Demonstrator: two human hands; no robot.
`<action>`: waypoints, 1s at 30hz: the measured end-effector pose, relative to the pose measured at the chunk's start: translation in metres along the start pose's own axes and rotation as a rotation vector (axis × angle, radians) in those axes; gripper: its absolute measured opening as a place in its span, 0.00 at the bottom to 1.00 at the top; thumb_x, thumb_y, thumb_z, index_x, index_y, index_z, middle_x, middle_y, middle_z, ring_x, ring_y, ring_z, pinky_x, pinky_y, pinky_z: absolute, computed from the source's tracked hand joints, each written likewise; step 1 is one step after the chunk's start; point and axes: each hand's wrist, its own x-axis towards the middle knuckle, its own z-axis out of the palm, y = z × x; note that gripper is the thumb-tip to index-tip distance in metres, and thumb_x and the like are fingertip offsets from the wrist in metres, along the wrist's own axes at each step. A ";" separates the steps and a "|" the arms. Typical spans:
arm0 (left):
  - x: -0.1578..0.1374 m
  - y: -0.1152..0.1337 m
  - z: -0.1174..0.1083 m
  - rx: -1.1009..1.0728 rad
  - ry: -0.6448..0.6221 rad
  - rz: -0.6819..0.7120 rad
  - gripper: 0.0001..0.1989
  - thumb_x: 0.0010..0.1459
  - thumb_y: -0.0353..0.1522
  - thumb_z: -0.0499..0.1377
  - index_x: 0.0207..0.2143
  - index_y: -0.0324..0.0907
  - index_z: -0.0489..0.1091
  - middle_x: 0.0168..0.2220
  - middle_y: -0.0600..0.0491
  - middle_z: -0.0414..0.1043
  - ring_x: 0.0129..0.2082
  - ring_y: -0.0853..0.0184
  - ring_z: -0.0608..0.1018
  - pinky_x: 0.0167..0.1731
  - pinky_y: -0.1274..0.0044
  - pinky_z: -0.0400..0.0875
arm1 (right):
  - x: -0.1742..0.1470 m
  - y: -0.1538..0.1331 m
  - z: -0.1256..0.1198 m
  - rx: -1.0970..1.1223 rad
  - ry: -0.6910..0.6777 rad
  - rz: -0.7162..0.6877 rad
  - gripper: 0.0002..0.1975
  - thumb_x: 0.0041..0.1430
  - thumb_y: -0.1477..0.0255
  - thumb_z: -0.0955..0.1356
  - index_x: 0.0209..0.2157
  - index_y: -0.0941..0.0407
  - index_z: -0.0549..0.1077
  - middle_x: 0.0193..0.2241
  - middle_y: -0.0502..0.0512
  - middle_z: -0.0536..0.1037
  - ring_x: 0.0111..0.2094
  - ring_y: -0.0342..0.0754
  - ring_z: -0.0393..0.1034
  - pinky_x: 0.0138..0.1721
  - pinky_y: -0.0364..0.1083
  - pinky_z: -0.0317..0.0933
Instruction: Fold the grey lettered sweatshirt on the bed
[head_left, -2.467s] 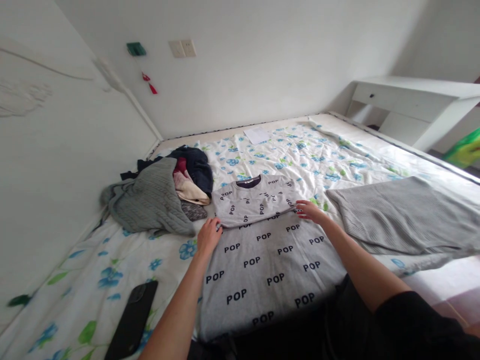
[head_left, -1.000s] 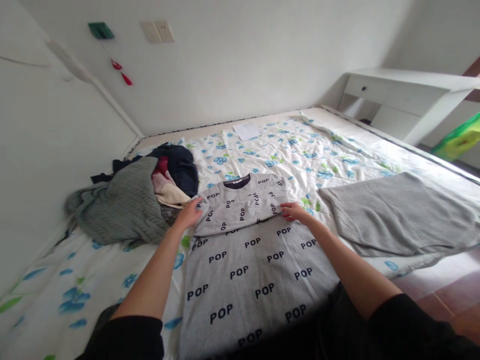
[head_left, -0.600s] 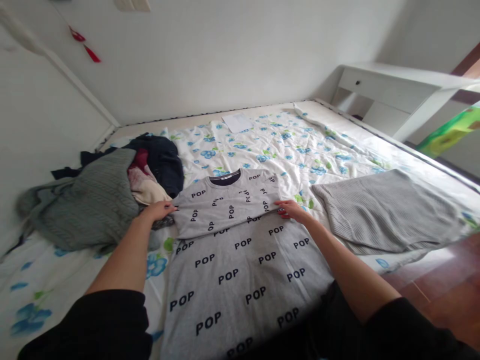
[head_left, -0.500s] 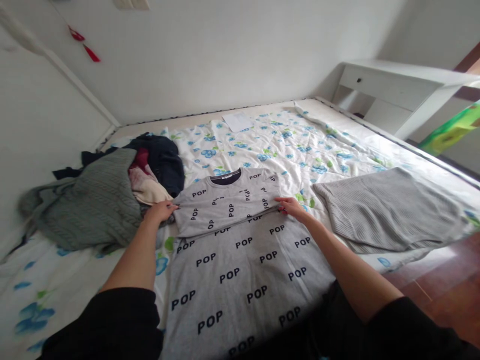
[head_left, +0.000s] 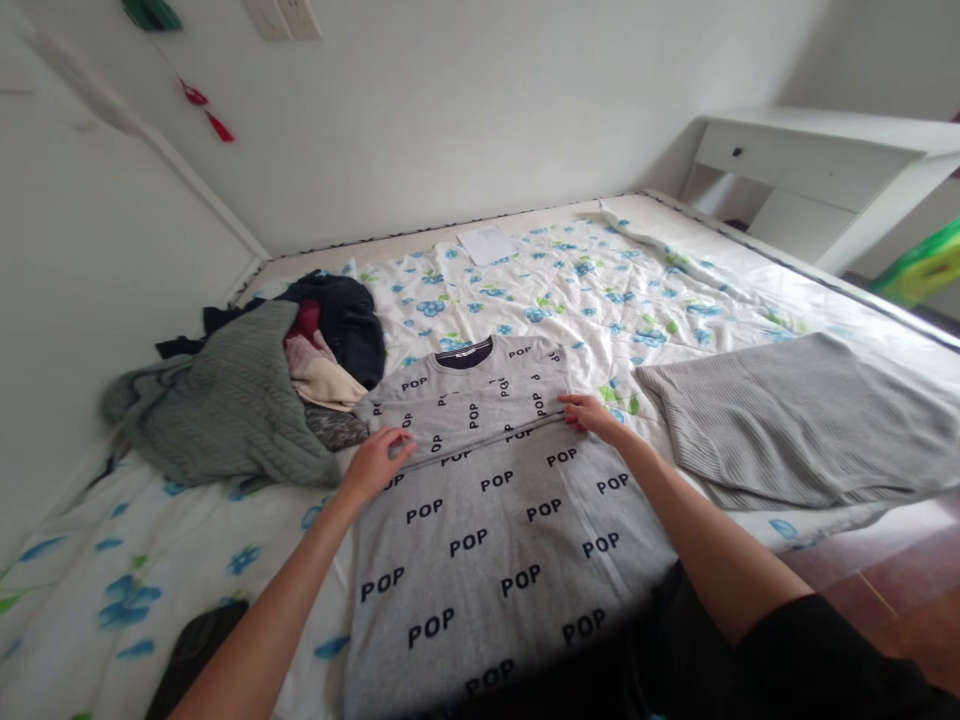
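Observation:
A light grey shirt [head_left: 480, 540] printed with dark "POP" words lies flat in front of me, its neckline away from me. Its sleeves are folded inward across the chest. My left hand [head_left: 377, 462] rests at the shirt's left side on the folded sleeve, fingers curved and apart. At the right edge, my right hand [head_left: 591, 415] has its fingertips on the sleeve fold and seems to pinch the cloth there. The lower hem runs out of clear sight near my dark clothing.
A heap with a grey-green cable-knit sweater [head_left: 225, 400] and dark clothing [head_left: 349, 325] lies left. A folded grey ribbed garment [head_left: 795, 420] lies right. White paper [head_left: 487, 245] rests on the floral sheet [head_left: 435, 300]. A white desk [head_left: 810, 165] stands beyond the bed's right edge.
My left hand has let go of the shirt's left edge and moved inward onto the folded sleeve. My right hand stays at the right edge. The view has shifted slightly.

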 end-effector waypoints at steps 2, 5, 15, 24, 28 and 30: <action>-0.018 0.002 -0.004 -0.005 -0.132 0.039 0.16 0.66 0.42 0.63 0.53 0.49 0.81 0.54 0.47 0.83 0.57 0.50 0.82 0.63 0.64 0.75 | 0.000 0.000 0.000 0.017 0.007 0.008 0.25 0.72 0.76 0.71 0.68 0.57 0.82 0.40 0.56 0.86 0.34 0.43 0.77 0.31 0.38 0.66; -0.036 0.002 -0.009 0.082 -0.151 -0.018 0.14 0.65 0.36 0.61 0.51 0.49 0.80 0.52 0.46 0.82 0.55 0.50 0.83 0.59 0.63 0.76 | -0.001 0.000 0.001 0.031 0.018 0.020 0.25 0.72 0.75 0.71 0.68 0.58 0.81 0.41 0.57 0.86 0.34 0.43 0.77 0.30 0.37 0.65; -0.046 0.029 -0.020 0.339 0.036 -0.143 0.11 0.67 0.30 0.57 0.46 0.48 0.79 0.50 0.45 0.80 0.53 0.51 0.81 0.48 0.69 0.75 | -0.004 -0.005 0.001 0.081 -0.004 0.029 0.23 0.74 0.76 0.70 0.68 0.59 0.81 0.41 0.57 0.85 0.35 0.43 0.77 0.31 0.37 0.67; -0.053 0.049 0.003 0.323 -0.077 -0.212 0.12 0.74 0.39 0.58 0.50 0.51 0.82 0.47 0.45 0.87 0.46 0.50 0.86 0.44 0.68 0.74 | -0.009 -0.006 0.002 0.096 -0.061 0.049 0.21 0.73 0.76 0.73 0.64 0.57 0.84 0.41 0.57 0.87 0.33 0.42 0.76 0.30 0.36 0.67; -0.053 0.047 0.005 0.379 -0.028 -0.223 0.14 0.75 0.38 0.56 0.44 0.50 0.83 0.42 0.44 0.87 0.44 0.50 0.85 0.44 0.68 0.74 | -0.009 -0.008 0.006 0.122 -0.009 0.028 0.16 0.75 0.74 0.72 0.59 0.57 0.86 0.45 0.59 0.87 0.35 0.43 0.78 0.30 0.36 0.68; -0.054 0.042 0.003 0.393 0.001 -0.258 0.15 0.75 0.39 0.55 0.44 0.50 0.83 0.40 0.44 0.86 0.42 0.51 0.85 0.43 0.68 0.73 | -0.009 -0.009 0.006 0.162 0.014 0.005 0.16 0.76 0.74 0.70 0.59 0.57 0.86 0.45 0.58 0.87 0.35 0.43 0.78 0.31 0.36 0.69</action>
